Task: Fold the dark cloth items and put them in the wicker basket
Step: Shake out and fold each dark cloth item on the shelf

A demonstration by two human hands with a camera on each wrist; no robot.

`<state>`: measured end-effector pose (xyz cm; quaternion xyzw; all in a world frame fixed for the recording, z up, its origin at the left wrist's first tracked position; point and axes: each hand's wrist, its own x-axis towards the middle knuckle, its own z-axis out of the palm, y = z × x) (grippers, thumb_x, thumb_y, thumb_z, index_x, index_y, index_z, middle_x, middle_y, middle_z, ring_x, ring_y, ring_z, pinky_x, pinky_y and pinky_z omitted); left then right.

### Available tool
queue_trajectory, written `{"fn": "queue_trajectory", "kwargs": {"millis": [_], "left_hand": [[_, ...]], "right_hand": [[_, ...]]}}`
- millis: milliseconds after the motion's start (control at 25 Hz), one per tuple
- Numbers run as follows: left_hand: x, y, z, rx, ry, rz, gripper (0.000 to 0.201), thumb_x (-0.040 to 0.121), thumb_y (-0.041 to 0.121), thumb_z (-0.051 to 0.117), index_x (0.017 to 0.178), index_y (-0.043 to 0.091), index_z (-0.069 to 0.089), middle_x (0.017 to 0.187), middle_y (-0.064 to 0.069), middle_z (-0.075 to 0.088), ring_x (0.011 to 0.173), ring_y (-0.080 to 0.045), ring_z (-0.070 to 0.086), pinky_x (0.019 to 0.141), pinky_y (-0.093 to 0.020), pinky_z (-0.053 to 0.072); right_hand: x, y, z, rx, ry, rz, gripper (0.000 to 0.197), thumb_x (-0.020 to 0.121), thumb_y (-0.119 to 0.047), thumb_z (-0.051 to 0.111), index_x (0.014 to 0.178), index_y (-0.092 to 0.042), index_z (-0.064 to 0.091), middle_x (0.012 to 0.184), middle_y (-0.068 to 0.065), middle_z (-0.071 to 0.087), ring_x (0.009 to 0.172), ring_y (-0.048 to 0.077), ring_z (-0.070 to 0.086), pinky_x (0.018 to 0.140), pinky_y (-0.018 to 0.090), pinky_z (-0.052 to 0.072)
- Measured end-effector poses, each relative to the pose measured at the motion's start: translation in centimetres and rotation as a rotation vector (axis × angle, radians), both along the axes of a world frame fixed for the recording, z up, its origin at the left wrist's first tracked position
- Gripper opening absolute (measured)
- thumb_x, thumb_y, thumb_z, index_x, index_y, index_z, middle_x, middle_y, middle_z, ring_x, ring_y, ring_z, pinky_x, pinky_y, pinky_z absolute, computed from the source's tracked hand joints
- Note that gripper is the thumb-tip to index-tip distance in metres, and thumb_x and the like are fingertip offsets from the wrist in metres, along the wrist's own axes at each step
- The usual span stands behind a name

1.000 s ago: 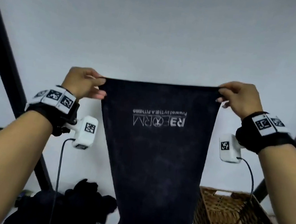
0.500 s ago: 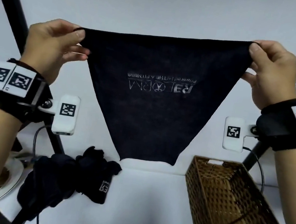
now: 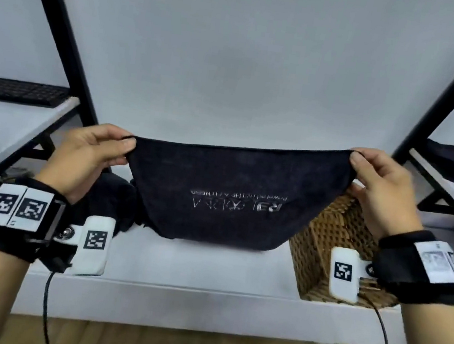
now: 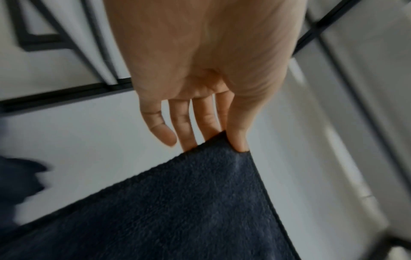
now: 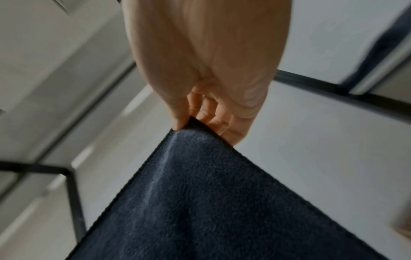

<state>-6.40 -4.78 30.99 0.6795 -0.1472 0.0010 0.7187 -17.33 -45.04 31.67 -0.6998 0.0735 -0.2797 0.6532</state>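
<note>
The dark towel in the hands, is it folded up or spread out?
Spread out, not folded yet. The left hand and right hand each pinch a top corner of the dark towel, stretching it wide above the shelf.

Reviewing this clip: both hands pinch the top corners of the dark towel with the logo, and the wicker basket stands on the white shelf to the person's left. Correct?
Not quite. The wicker basket stands to the person's right, beside the right hand, as the head view shows. The rest holds: the left hand and right hand pinch the towel's top corners.
</note>
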Motion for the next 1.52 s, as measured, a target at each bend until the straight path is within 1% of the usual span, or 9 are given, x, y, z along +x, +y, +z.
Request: {"fn": "queue_trajectory", "kwargs": {"millis": [80,280,480,560,680,880,1080,1200,1520], "left_hand": [[0.5,-0.6,-5.0,0.065,0.154,0.027,0.006,0.072,0.016,0.078,0.073,0.02,0.074,0.076,0.001,0.072,0.074,-0.016,0.064,0.077,-0.029,0.052],[4.1,-4.0,-18.0,0.261,0.435,0.143,0.017,0.087,0.002,0.064,0.073,0.01,0.067,0.066,-0.006,0.063,0.052,-0.012,0.058,0.045,-0.02,0.049],[10.2,-8.3,-29.2,0.378,0.584,0.214,0.019,0.088,0.003,0.063,0.072,0.011,0.059,0.074,-0.01,0.057,0.062,-0.018,0.054,0.043,-0.021,0.053],[12.4,-9.0,-32.8,0.483,0.6,0.248,0.019,0.086,0.008,0.066,0.071,0.016,0.06,0.079,-0.013,0.06,0.061,-0.019,0.054,0.045,-0.024,0.055],[15.6,-9.8,-37.2,0.567,0.623,0.312,0.015,0.082,0.015,0.07,0.07,0.02,0.063,0.077,-0.015,0.064,0.068,-0.025,0.059,0.071,-0.044,0.059],[20.1,-12.0,-40.4,0.574,0.583,0.365,0.008,0.085,0.021,0.066,0.087,0.014,0.069,0.069,0.003,0.063,0.063,-0.016,0.057,0.07,-0.035,0.053],[22.0,-13.7,-43.0,0.812,0.456,0.254,0.002,0.085,0.018,0.068,0.085,0.016,0.069,0.085,-0.006,0.069,0.079,-0.025,0.063,0.084,-0.033,0.051],[22.1,-14.8,-43.3,0.897,0.364,0.16,0.006,0.085,0.017,0.069,0.088,0.012,0.07,0.089,-0.008,0.066,0.084,-0.022,0.06,0.082,-0.028,0.044],[23.5,-16.8,-42.8,0.609,0.536,0.074,0.025,0.083,0.004,0.07,0.065,0.02,0.062,0.056,0.015,0.064,0.058,0.003,0.059,0.071,-0.014,0.047]], "right_hand": [[0.1,0.0,-5.0,0.012,0.114,-0.011,0.008,0.086,-0.027,0.066,0.088,-0.019,0.069,0.086,0.001,0.069,0.084,0.016,0.061,0.075,0.034,0.05],[3.3,-0.5,-18.4,0.044,0.428,-0.027,0.015,0.094,-0.006,0.057,0.085,-0.014,0.067,0.071,-0.006,0.068,0.068,0.009,0.06,0.067,0.028,0.051],[8.8,-2.0,-29.2,0.092,0.669,-0.045,0.022,0.094,-0.004,0.054,0.078,-0.017,0.062,0.077,0.006,0.06,0.072,0.02,0.058,0.071,0.038,0.054],[10.9,-3.0,-32.4,0.067,0.763,-0.061,0.024,0.093,-0.005,0.054,0.075,-0.019,0.062,0.075,0.005,0.06,0.075,0.024,0.058,0.074,0.043,0.055],[14.2,-5.2,-36.7,-0.005,0.879,-0.063,0.02,0.087,-0.016,0.059,0.069,-0.023,0.065,0.073,0.003,0.063,0.077,0.025,0.06,0.081,0.051,0.057],[20.2,-7.9,-40.8,-0.085,0.896,-0.105,0.018,0.088,-0.018,0.061,0.071,-0.025,0.063,0.075,0.0,0.064,0.079,0.022,0.06,0.089,0.051,0.053],[23.7,-7.9,-44.0,-0.356,1.008,-0.095,0.01,0.09,-0.02,0.062,0.091,-0.016,0.071,0.089,0.0,0.065,0.091,0.02,0.06,0.083,0.022,0.041],[24.2,-7.8,-45.4,-0.51,0.976,-0.174,0.01,0.086,-0.021,0.066,0.091,-0.017,0.074,0.102,0.009,0.066,0.092,0.023,0.062,0.079,0.018,0.038],[24.7,-8.3,-45.1,-0.174,0.999,-0.098,0.016,0.086,-0.015,0.068,0.072,-0.022,0.066,0.081,-0.002,0.067,0.085,0.018,0.062,0.083,0.027,0.047]]}}
